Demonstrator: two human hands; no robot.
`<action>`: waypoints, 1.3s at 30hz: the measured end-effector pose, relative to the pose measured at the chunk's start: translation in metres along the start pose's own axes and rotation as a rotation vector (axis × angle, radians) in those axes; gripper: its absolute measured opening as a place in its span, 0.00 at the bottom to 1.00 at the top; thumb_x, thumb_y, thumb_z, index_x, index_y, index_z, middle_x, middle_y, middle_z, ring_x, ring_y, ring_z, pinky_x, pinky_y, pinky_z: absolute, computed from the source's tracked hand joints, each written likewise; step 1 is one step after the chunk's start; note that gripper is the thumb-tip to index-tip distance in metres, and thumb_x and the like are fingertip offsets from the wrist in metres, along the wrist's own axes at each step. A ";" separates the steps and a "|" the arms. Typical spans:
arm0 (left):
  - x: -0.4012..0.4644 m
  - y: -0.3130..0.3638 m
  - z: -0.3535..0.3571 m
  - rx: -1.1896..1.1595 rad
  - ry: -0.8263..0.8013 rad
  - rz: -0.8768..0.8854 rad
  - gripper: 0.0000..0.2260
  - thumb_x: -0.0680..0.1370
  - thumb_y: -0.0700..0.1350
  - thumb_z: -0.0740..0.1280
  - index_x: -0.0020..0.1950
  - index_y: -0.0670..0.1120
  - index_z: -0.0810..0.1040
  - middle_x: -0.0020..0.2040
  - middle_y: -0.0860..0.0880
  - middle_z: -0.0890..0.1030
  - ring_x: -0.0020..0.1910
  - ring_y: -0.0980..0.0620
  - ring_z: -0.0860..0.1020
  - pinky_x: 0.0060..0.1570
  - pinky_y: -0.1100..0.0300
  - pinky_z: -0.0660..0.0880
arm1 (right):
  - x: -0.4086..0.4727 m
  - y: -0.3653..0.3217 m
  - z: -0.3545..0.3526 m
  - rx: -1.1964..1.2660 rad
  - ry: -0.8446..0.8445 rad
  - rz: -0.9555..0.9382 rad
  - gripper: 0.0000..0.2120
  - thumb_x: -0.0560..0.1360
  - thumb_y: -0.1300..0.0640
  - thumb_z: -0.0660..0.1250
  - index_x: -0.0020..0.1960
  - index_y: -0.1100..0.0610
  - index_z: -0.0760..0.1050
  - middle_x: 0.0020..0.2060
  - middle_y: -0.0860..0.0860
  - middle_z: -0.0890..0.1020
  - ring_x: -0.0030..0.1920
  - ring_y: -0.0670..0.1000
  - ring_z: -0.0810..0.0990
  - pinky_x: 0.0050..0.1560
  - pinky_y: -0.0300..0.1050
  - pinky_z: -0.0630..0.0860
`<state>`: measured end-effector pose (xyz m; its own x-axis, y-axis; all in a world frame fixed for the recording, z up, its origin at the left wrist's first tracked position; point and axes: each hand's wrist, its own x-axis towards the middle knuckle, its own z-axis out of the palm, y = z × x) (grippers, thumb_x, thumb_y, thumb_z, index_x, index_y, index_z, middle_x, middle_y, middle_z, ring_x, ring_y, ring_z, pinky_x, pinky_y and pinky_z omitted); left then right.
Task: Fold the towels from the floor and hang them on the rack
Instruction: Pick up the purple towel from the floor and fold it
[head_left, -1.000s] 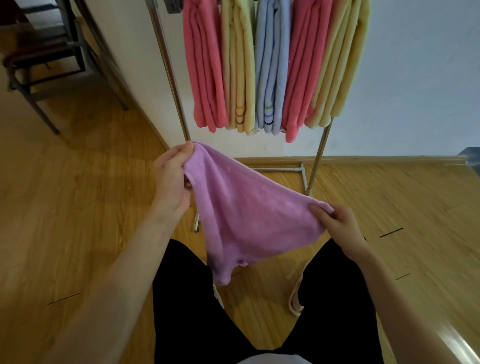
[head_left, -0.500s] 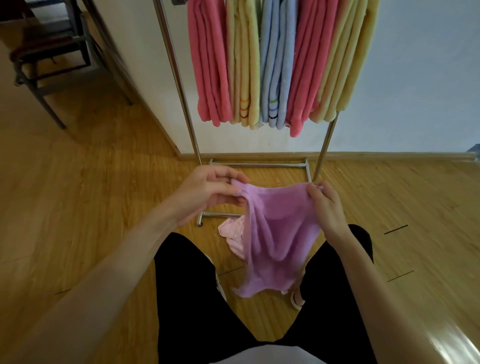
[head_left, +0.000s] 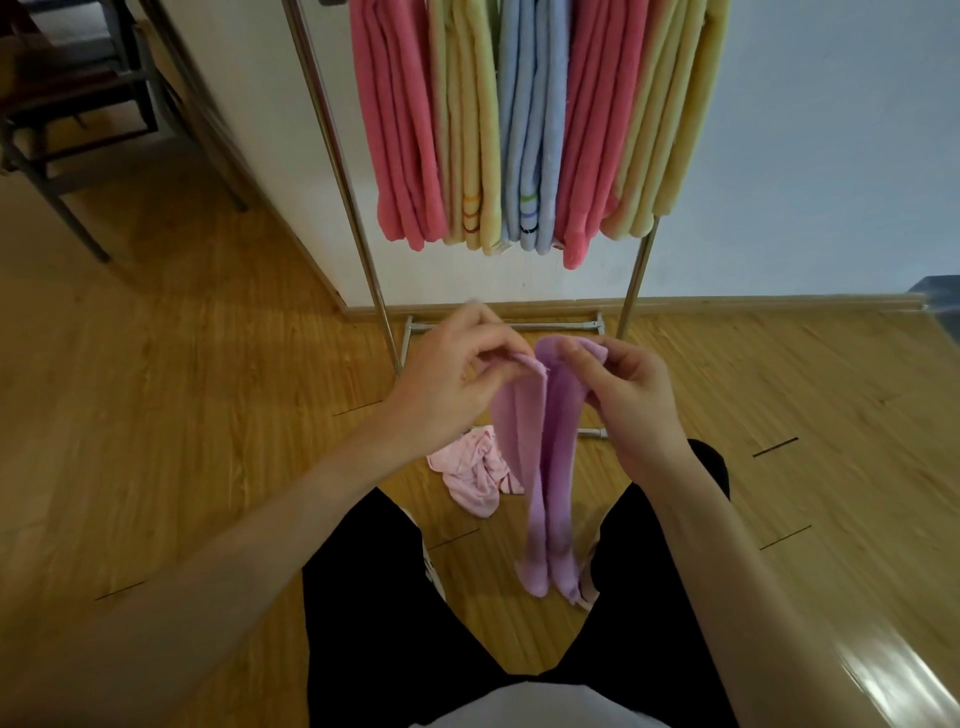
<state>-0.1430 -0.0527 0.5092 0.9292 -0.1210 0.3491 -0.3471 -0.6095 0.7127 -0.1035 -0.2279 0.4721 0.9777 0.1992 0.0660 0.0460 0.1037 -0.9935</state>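
Pinching purple towel (head_left: 540, 452) edges, hands together

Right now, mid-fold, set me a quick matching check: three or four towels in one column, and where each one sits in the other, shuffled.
Things:
1. purple towel
2. pale pink towel
3. blue towel
4. leftmost coral towel

Places:
A. crumpled on the floor by the rack's base
B. pinched at its top edge by both hands, hanging down
C. on the rack, next to the left upright
D. on the rack, mid-row, with striped lower edge

Pairs: 1-B, 2-A, 3-D, 4-C
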 end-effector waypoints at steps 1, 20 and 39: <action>0.001 0.000 0.003 0.056 0.037 0.037 0.04 0.73 0.46 0.71 0.46 0.46 0.83 0.49 0.48 0.74 0.51 0.56 0.73 0.51 0.61 0.74 | -0.001 -0.001 0.001 0.018 -0.006 0.002 0.09 0.75 0.56 0.69 0.49 0.60 0.83 0.43 0.62 0.84 0.46 0.61 0.82 0.51 0.60 0.77; 0.007 -0.002 0.011 -0.172 0.163 -0.160 0.07 0.69 0.43 0.76 0.42 0.44 0.81 0.37 0.49 0.83 0.37 0.53 0.81 0.39 0.58 0.80 | 0.001 -0.008 0.006 -0.043 -0.350 -0.036 0.15 0.74 0.63 0.62 0.59 0.62 0.79 0.51 0.68 0.79 0.54 0.66 0.76 0.56 0.62 0.74; -0.032 -0.046 -0.014 0.325 -0.133 -0.025 0.10 0.74 0.45 0.71 0.54 0.43 0.81 0.49 0.49 0.83 0.49 0.52 0.79 0.55 0.52 0.74 | 0.017 -0.014 -0.022 -0.217 -0.252 -0.165 0.11 0.80 0.60 0.58 0.53 0.62 0.78 0.43 0.52 0.82 0.45 0.50 0.79 0.49 0.49 0.75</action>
<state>-0.1581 -0.0099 0.4735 0.9528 -0.1906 0.2365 -0.2853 -0.8288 0.4814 -0.0828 -0.2469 0.4850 0.8737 0.4332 0.2211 0.2677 -0.0487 -0.9623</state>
